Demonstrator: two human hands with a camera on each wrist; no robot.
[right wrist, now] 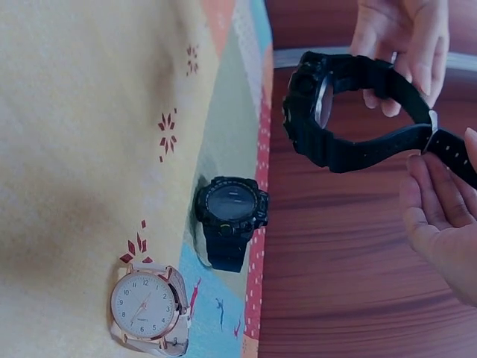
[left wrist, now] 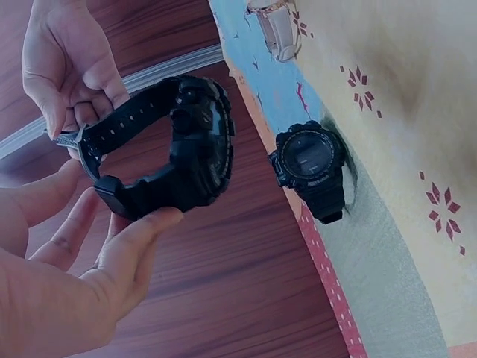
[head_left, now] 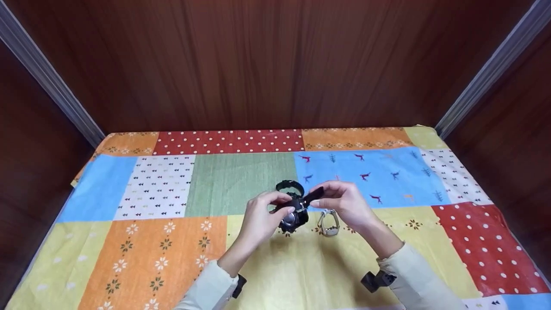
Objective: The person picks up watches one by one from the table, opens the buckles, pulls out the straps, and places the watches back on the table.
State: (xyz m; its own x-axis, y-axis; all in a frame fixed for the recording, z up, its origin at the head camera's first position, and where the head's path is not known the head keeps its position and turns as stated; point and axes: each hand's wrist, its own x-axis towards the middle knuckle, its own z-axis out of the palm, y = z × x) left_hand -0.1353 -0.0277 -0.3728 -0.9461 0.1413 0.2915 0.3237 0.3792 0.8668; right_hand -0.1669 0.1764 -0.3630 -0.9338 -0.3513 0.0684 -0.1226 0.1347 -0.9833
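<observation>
A chunky black digital-style wristwatch is held up above the cloth, its strap forming a loop with the tail through the buckle. My left hand grips one strap half between thumb and fingers, close to the buckle. On the other side, my right hand pinches the strap's free end. A second black wristwatch lies face up on the cloth beyond the hands. Nearer the right hand rests a wristwatch with a pale strap, white dial and rose-gold rim.
A colourful patchwork-print tablecloth covers the table. Dark wood-grain panels stand behind it and at both sides, with grey metal strips at the corners. Small black cameras are strapped to the wrists.
</observation>
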